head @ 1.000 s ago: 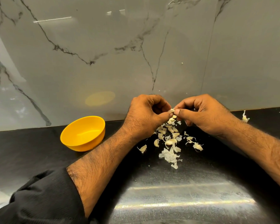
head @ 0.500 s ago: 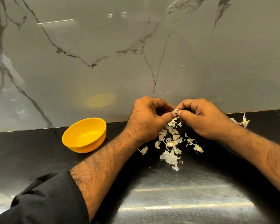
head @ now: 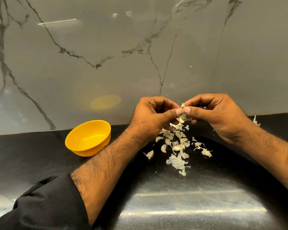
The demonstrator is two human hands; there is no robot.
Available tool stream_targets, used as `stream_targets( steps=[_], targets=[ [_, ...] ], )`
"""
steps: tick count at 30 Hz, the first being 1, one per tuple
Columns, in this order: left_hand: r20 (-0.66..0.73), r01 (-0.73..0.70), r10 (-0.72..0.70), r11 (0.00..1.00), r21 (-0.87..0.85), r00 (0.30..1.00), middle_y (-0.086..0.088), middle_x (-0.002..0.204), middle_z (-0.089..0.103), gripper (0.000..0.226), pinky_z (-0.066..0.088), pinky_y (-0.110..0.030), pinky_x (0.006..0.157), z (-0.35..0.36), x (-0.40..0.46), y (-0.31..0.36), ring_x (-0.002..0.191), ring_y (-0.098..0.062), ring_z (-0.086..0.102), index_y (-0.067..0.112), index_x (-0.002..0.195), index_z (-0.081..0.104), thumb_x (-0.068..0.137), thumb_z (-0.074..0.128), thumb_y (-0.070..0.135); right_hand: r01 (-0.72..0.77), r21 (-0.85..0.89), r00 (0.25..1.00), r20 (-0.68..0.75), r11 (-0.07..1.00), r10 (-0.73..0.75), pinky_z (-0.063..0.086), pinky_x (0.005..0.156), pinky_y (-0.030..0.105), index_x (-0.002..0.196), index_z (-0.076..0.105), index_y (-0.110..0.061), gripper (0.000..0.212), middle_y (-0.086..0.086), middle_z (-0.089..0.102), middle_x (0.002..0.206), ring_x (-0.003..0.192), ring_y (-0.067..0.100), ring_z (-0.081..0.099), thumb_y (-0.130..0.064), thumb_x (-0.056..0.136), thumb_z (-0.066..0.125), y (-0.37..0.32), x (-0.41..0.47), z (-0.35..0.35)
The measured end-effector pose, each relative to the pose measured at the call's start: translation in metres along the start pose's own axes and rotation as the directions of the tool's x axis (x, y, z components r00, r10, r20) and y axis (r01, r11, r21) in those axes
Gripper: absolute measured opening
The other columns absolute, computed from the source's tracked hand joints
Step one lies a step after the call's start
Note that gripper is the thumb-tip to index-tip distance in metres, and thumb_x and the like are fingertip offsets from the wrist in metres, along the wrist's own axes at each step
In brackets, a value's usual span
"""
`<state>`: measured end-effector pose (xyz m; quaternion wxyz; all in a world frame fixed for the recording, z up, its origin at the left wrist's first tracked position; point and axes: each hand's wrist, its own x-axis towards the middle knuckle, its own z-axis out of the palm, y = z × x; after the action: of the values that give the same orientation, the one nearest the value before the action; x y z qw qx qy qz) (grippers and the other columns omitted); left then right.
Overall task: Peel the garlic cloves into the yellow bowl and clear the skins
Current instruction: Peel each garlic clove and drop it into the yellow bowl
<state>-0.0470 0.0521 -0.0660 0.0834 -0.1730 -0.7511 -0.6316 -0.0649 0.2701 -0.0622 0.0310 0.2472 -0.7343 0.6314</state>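
My left hand (head: 154, 116) and my right hand (head: 214, 115) meet above the black counter, thumbs side by side, both pinching one pale garlic clove (head: 183, 112) between them. Its loose skin shows between the fingertips. Under the hands lies a scatter of garlic cloves and papery skins (head: 176, 143), with a larger flake of skin (head: 177, 161) at the near end. The yellow bowl (head: 88, 137) stands to the left by the wall, tilted slightly, and looks empty.
A grey marble backsplash (head: 140, 55) rises right behind the hands. One more scrap of skin (head: 256, 121) lies at the wall on the right. The black counter (head: 181, 205) is glossy toward me. My black sleeve (head: 48, 205) covers the near left.
Both hands have lifted a little with the clove held between them. The bowl and the scattered skins have not moved.
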Motion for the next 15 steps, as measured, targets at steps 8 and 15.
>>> stream_targets(
  steps=[8,15],
  targets=[
    [-0.053,-0.162,0.192,0.923,0.348,0.980,0.002,0.081,0.074,0.014,0.063,-0.050,0.067,0.0010,0.0016,-0.0039,0.074,-0.026,0.070,0.022,0.090,0.082,0.087,0.088,0.034,-0.088,0.150,0.996,-0.003,0.985,0.090,0.061,0.076,0.036,0.106,0.076,-0.001,0.029,0.023,0.077,0.097,0.087,0.034,0.074,-0.011,0.079,0.082,0.0005,0.0006,0.0003],
    [-0.104,-0.181,0.251,0.877,0.446,0.962,0.007,0.078,0.070,0.030,0.059,-0.025,0.063,-0.0035,0.0010,-0.0010,0.070,-0.008,0.066,0.021,0.087,0.074,0.075,0.096,0.038,-0.198,0.204,0.977,0.122,0.959,0.176,0.063,0.074,0.030,0.110,0.076,0.002,0.030,0.022,0.076,0.101,0.086,0.028,0.070,-0.010,0.082,0.076,0.0000,-0.0002,0.0001]
  ],
)
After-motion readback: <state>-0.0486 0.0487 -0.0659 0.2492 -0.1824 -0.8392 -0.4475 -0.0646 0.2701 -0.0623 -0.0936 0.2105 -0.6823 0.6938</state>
